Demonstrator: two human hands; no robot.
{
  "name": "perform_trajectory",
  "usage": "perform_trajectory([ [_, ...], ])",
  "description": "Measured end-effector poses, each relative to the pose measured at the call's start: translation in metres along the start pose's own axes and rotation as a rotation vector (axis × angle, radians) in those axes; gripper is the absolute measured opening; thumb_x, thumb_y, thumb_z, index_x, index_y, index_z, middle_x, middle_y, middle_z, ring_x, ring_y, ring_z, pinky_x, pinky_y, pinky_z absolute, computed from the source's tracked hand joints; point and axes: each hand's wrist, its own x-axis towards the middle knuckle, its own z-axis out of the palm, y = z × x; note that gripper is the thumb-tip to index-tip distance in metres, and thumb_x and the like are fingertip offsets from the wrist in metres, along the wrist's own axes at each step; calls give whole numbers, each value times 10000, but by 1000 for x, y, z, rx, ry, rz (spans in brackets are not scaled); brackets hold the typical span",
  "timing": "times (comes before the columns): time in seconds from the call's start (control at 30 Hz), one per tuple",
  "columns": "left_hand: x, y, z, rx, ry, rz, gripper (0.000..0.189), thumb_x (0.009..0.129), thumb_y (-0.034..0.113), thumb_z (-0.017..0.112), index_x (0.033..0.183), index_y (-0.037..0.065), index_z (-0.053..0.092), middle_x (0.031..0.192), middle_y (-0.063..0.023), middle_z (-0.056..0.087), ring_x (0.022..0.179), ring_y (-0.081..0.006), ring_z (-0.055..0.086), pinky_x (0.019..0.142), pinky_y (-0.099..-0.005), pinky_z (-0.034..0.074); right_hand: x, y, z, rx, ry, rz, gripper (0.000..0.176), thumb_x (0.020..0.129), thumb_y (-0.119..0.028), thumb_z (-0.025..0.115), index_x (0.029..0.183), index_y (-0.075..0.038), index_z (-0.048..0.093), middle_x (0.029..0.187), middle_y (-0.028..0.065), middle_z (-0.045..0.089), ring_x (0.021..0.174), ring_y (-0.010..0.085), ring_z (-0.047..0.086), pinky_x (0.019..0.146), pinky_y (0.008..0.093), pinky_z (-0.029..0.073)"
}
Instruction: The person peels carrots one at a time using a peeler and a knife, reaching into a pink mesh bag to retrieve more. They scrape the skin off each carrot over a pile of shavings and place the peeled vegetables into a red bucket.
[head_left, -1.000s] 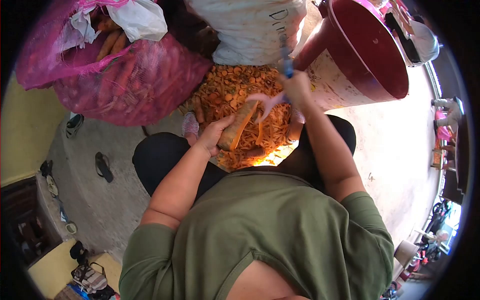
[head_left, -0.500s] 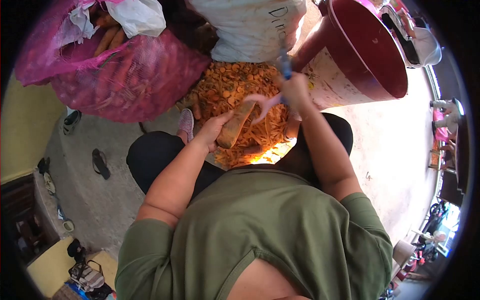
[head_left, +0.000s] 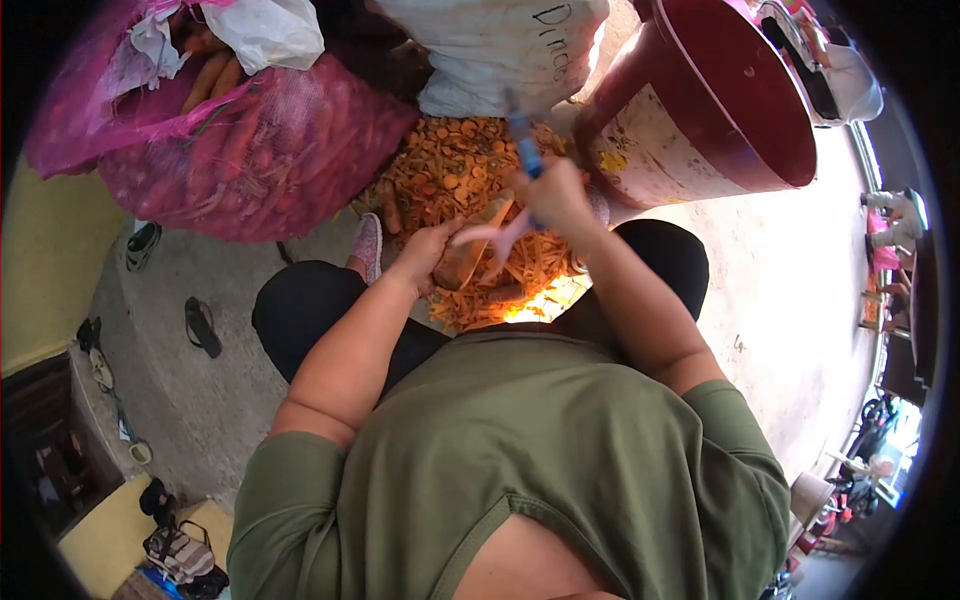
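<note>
A pink net sack (head_left: 255,150) is resting beyond the left hand (head_left: 428,256), whose curled fingers are gripping a carrot (head_left: 464,264). The blurred peeler (head_left: 507,236) is overlapping this carrot; the right hand (head_left: 558,198), closed, is holding its blue handle. Beyond, a red bucket (head_left: 655,145) is leaning.

Just 1 cam here, worn on the person's head, facing fwd & down over the olive-green cloth shirt (head_left: 540,430) to the orange peelings and slices (head_left: 450,170) on the floor, wide fisheye w/ dark corners, torso v. close.
</note>
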Motion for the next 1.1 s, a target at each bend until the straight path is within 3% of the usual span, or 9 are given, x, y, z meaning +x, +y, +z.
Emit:
perform_trajectory([
  [0.1, -9, 8, 9, 303, 64, -16, 352, 876, 280, 437, 1083, 4, 508, 901, -109, 580, 690, -173, 600, 547, -290, 508, 2, 6, 13, -50, -19, -38, 304, 685, -287, 641, 650, 5, 565, 565, 139, 544, 549, 241, 568, 574, 357, 449],
  [0.27, 5, 0, -10, 172, -59, 3, 353, 873, 266, 446, 1117, 17, 497, 908, -89, 580, 697, -147, 597, 570, -274, 506, 63, 60, -19, -4, 260, 117, 338, 674, -334, 633, 649, 1, 602, 583, 157, 582, 598, 278, 604, 584, 350, 467],
  [0.5, 0, 5, -15, 77, -65, -14, 344, 868, 258, 456, 1108, 14, 493, 867, -80, 586, 690, -157, 599, 562, -283, 510, 50, 51, -10, -172, 218, -19, 351, 693, -361, 604, 678, -10, 614, 648, 163, 604, 644, 304, 605, 615, 371, 463],
  [0.63, -2, 8, -15, 71, -66, -14, 322, 871, 227, 452, 1044, -40, 500, 821, -115, 585, 639, -182, 601, 539, -297, 512, 83, 90, -30, -41, 329, 194, 351, 694, -365, 601, 730, -17, 624, 700, 169, 614, 693, 316, 609, 623, 381, 462],
  [0.67, -5, 9, -13, 80, -88, -11, 323, 871, 232, 453, 1046, -35, 500, 830, -113, 584, 647, -178, 601, 543, -292, 511, 87, 91, -36, -262, 387, 182, 339, 694, -353, 607, 728, -15, 619, 673, 169, 609, 661, 287, 614, 607, 373, 463],
  [0.8, 8, 3, -17, 57, -41, 21, 341, 877, 274, 441, 1104, 26, 495, 877, -93, 589, 713, -148, 599, 619, -266, 503, 47, 39, -15, 181, 118, 161, 300, 696, -289, 647, 679, 6, 593, 580, 112, 567, 546, 185, 566, 540, 334, 442],
  [0.9, 8, 7, -13, 174, -8, -17, 338, 881, 281, 437, 1097, 31, 508, 949, -93, 582, 784, -141, 593, 664, -259, 492, 0, -2, 16, 66, -166, 72, 265, 690, -266, 650, 698, -7, 593, 592, 112, 568, 555, 196, 571, 567, 341, 449],
  [0.97, 11, 3, -13, 216, -21, -1, 329, 883, 272, 433, 1075, 23, 528, 999, -92, 573, 839, -136, 582, 692, -256, 480, -14, -22, 15, -5, -145, -72, 234, 691, -247, 635, 716, -17, 597, 634, 127, 590, 604, 227, 598, 595, 358, 458],
  [1.1, 5, 3, -8, 230, -28, -1, 331, 881, 245, 436, 1093, 3, 515, 998, -89, 571, 840, -141, 583, 689, -269, 487, 36, 21, 3, -62, 56, 133, 284, 695, -299, 610, 751, -20, 616, 707, 152, 616, 678, 273, 615, 618, 359, 470],
])
